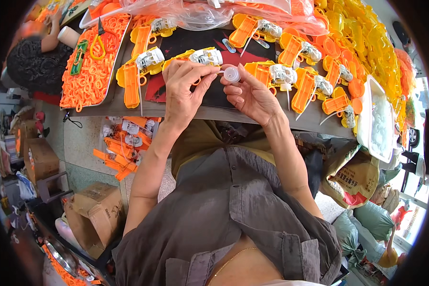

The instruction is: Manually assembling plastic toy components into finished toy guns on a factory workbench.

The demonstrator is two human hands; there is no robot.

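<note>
Here I see my left hand (pixel 185 88) pinching something thin I can't make out, right hand (pixel 250 95) fingertips gripping a small clear cap (pixel 231 74) over the table edge (pixel 224 114), toy halves (pixel 138 71) behind

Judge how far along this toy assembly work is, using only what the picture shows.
Done, apparently: several orange and yellow toy guns with white mechanisms lie in rows on the table. In hand: the right hand holds a small clear round cap, and the left hand pinches something at it. Left: a tray of orange rings and a heap of yellow parts remain loose.
</note>
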